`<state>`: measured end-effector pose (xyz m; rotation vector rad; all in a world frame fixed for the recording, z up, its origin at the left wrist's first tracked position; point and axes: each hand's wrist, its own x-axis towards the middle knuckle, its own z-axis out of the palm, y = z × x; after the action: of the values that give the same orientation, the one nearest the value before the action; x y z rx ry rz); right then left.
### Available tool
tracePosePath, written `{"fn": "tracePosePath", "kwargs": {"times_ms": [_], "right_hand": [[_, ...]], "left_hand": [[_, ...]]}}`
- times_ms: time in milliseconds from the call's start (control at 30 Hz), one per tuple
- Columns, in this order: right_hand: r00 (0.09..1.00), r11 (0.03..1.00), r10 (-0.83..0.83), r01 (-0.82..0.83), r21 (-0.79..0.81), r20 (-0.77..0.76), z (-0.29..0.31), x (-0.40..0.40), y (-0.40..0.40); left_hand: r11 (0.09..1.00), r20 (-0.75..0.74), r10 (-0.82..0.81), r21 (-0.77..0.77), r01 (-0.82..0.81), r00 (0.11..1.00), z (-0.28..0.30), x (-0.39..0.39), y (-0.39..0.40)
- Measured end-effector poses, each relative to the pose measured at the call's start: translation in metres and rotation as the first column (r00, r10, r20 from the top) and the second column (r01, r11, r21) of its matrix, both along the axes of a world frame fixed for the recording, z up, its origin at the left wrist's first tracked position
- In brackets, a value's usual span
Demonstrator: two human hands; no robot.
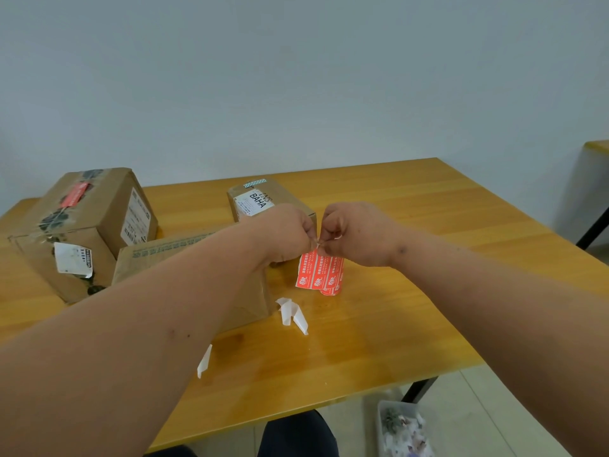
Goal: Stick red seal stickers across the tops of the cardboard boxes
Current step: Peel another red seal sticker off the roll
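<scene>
While the left hand (290, 234) and right hand (349, 234) both pinch the red sticker strip (319, 273) above the table (428, 258), right of the nearest cardboard box (197, 258), peel slowly and keep the adhesive off the fingers.

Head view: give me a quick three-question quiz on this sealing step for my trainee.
1. True or false: the box at far left already carries a red seal sticker on its top.
2. Multiple choice: the red sticker strip is pinched by A) the left hand only, B) the right hand only, C) both hands.
3. Fill in: the white scraps of peeled backing lie on the ____.

Key: 1 true; 2 C; 3 table.
</scene>
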<state>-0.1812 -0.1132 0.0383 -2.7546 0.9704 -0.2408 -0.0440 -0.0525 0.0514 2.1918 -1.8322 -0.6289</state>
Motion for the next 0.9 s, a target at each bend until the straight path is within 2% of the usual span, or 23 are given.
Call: {"fn": "tracePosePath", "kwargs": {"times_ms": [200, 367, 600, 767, 900], "right_hand": [[1.0, 1.0, 0.002, -0.002, -0.005, 0.014, 0.0, -0.001, 0.002], [1.0, 1.0, -0.008, 0.008, -0.001, 0.024, 0.001, -0.001, 0.002], [0.993, 0.982, -0.116, 0.11, 0.152, 0.029, 0.006, -0.005, -0.001], [0.994, 0.995, -0.095, 0.095, -0.002, -0.048, 0.001, -0.002, -0.003], [0.996, 0.997, -0.073, 0.075, 0.026, -0.05, 0.002, -0.003, -0.003]], "left_hand": [[1.0, -0.011, 0.006, 0.006, -0.006, 1.0, 0.0, -0.001, -0.002], [0.999, -0.101, 0.041, 0.001, -0.041, 0.994, -0.001, 0.001, -0.002], [0.998, -0.119, 0.057, 0.004, -0.057, 0.991, 0.002, 0.005, -0.002], [1.0, -0.084, 0.025, 0.008, -0.025, 0.996, 0.007, 0.006, -0.001], [1.0, -0.109, 0.011, 0.026, -0.008, 0.994, 0.01, 0.01, 0.002]]}}
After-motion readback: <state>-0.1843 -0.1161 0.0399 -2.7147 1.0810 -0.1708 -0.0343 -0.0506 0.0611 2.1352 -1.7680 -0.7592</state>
